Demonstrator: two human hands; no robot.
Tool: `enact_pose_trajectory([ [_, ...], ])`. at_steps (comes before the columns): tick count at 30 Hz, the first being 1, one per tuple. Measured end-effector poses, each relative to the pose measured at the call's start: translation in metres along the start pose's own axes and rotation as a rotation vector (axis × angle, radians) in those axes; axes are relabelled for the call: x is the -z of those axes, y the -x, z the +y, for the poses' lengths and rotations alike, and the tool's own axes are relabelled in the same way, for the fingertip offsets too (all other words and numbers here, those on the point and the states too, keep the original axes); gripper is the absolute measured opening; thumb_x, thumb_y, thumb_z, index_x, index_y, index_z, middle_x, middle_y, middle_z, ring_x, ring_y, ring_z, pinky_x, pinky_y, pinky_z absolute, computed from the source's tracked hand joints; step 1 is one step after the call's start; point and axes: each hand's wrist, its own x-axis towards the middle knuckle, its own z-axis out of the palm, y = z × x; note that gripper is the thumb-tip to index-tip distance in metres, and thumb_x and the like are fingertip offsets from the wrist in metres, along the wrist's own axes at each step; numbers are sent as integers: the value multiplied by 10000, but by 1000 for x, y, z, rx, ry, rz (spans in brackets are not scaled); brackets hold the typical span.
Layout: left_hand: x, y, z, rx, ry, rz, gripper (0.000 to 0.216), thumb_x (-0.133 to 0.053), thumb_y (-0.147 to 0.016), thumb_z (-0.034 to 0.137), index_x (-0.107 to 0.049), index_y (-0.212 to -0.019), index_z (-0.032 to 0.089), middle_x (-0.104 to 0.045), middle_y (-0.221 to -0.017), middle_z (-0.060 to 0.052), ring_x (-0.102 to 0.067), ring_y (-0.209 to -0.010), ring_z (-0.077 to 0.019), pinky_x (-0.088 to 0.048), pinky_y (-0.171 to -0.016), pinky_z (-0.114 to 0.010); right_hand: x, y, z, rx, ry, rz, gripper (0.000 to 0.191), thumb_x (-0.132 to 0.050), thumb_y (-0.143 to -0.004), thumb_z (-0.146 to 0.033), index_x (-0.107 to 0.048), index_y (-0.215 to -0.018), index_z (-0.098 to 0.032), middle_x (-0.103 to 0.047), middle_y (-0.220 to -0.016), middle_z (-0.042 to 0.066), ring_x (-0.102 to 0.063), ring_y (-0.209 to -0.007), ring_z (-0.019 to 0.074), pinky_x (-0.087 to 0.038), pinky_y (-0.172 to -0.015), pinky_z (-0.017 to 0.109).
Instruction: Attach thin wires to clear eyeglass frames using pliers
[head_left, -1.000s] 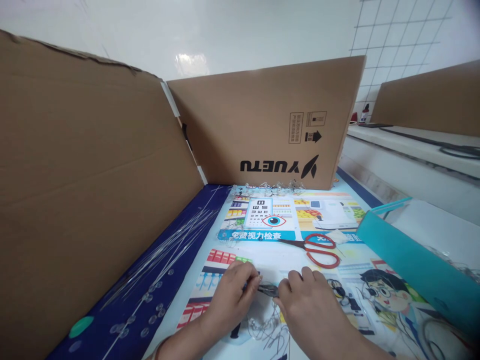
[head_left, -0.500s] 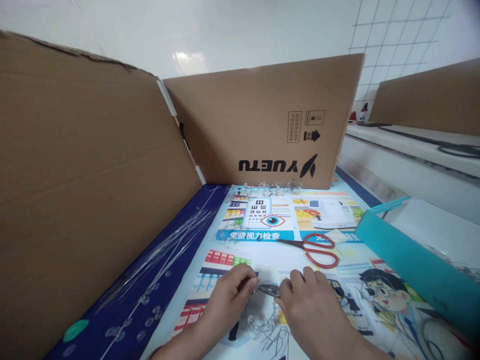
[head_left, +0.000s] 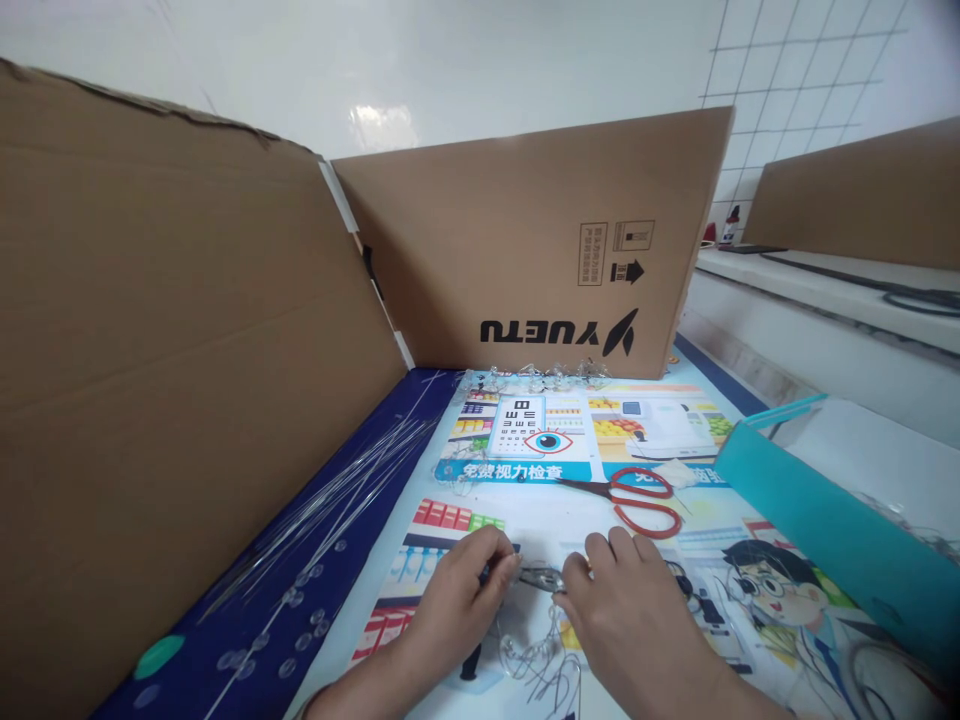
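Observation:
My right hand (head_left: 630, 605) is wrapped round a small pair of pliers (head_left: 541, 579), whose metal jaws point left. Close to the jaw tips, my left hand (head_left: 469, 590) is closed with thumb and forefinger pinched together; what it pinches is too small to make out. Below and between both hands lies a tangle of thin wire with clear beads (head_left: 536, 655) on the printed sheet. Beyond my right hand rest scissors (head_left: 645, 502) with red handles and dark blades pointing left.
Cardboard walls (head_left: 517, 250) stand at the back and left. A teal box (head_left: 832, 530) holding wire bits sits at right. Long thin wires (head_left: 330, 495) and loose clear beads (head_left: 304, 620) lie on the blue cloth at left. Beaded wire pieces (head_left: 547, 378) line the back wall.
The hands and pliers hold nearly the same place and grip. The whole view has shifted very slightly.

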Motion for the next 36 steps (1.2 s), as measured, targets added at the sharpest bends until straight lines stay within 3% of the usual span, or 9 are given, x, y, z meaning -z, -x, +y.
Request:
enact_pose_trajectory([
  [14,1,1,-6,-111,-28,-55,188,-366,-924,238,-451,-765,186,-507,-717,-1,-476,-676,-150,-349,-612,-246,12,-1,12,-42,-162,-85,130,-579,-796,-371,-601,-772,-245,-556,-785,42,-463,-810,251,-267,-698,372],
  [30,1,2,-2,-71,-80,-24,135,-402,-892,197,-454,-768,187,-514,-682,11,-483,-641,-138,-346,-586,-235,-2,-1,10,37,-65,47,187,-629,-765,-399,-587,-762,-217,-539,-745,41,-462,-771,240,-291,-701,380],
  [36,0,1,-5,-80,-87,-19,134,-396,-897,191,-450,-774,188,-516,-687,10,-484,-641,-138,-351,-594,-238,-5,-1,9,120,61,129,146,-593,-798,-325,-583,-829,-183,-524,-772,56,-452,-754,226,-302,-712,391],
])
